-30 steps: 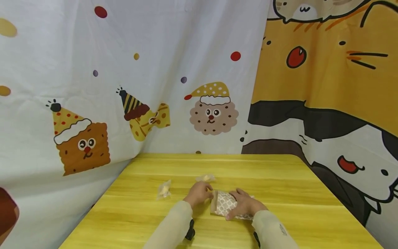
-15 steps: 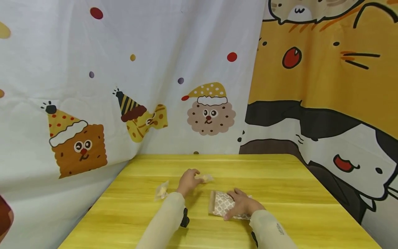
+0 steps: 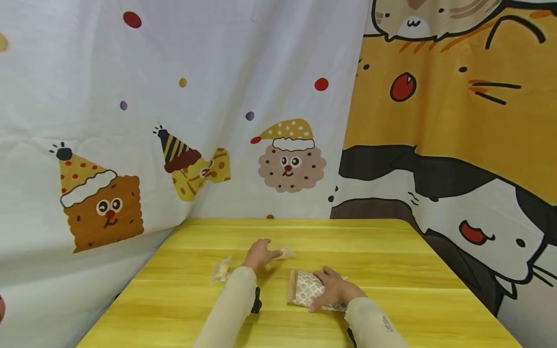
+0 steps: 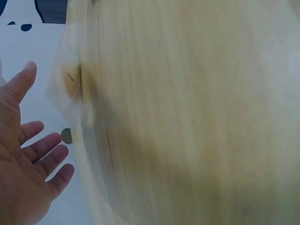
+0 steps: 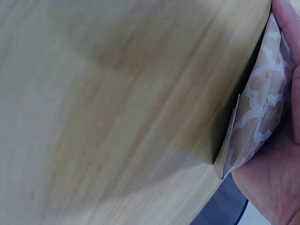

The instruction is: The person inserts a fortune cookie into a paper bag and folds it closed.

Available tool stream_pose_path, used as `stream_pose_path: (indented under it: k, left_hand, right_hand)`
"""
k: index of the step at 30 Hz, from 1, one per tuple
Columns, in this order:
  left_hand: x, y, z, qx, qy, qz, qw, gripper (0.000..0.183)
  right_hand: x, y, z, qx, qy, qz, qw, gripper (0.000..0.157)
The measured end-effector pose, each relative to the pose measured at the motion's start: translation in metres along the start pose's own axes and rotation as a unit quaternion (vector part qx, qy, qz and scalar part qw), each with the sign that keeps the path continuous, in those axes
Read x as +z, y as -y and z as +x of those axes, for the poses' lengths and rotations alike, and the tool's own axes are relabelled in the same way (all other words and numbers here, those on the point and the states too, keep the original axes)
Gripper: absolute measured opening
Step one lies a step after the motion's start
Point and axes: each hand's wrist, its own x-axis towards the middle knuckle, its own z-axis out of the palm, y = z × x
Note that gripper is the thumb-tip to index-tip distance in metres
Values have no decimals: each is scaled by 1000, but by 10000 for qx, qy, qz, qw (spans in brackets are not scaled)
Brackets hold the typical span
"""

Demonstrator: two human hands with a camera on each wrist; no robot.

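Observation:
My left hand [image 3: 259, 254] reaches toward the far part of the table, thumb and fingers spread apart with nothing between them. Right by its thumb in the head view lies a small see-through packet [image 3: 285, 253]; the left wrist view shows this packet [image 4: 70, 84] with a tan piece inside, just off the fingers. A second such packet [image 3: 222, 269] lies to the left, near the left sleeve. My right hand [image 3: 334, 289] grips a brown paper bag [image 3: 308, 288] with a white lattice print, lying flat, its open-looking end facing left. The palm hides the bag's right part.
The yellow wood-grain table [image 3: 374, 251] runs back to a white printed curtain [image 3: 217, 72]. Another curtain with cartoon cats [image 3: 435, 111] hangs along the right side. A dark wrist strap [image 3: 256, 300] shows at the left sleeve.
My left hand has left the bag's left end and moved away and to the left, to the far packet, its fingers opening out. My right hand stays on the bag.

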Motion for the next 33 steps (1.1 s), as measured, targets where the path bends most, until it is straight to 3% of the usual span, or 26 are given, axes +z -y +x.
stream_pose_path:
  k: [7, 13, 16, 22, 29, 33]
  left_hand:
    - [2, 9, -1, -135, 104, 475, 9987, 67]
    - [6, 10, 1, 253, 216, 1271, 9913, 31]
    - [7, 7, 2, 274, 261, 1413, 9892, 23]
    - [12, 7, 2, 255, 270, 1584, 9867, 28]
    - [15, -1, 1, 255, 367, 1684, 9847, 67]
    - [18, -6, 2, 391, 359, 2123, 9758, 52]
  right_hand:
    - [5, 4, 2, -121, -25, -113, 9999, 106]
    - [5, 5, 1, -83, -94, -248, 9996, 106]
    - [5, 5, 1, -49, -122, -253, 9996, 106]
    - [4, 1, 0, 29, -74, -222, 9997, 107]
    - [1, -2, -2, 73, -114, -257, 9996, 106]
    - [1, -3, -3, 56, -114, -227, 9997, 105]
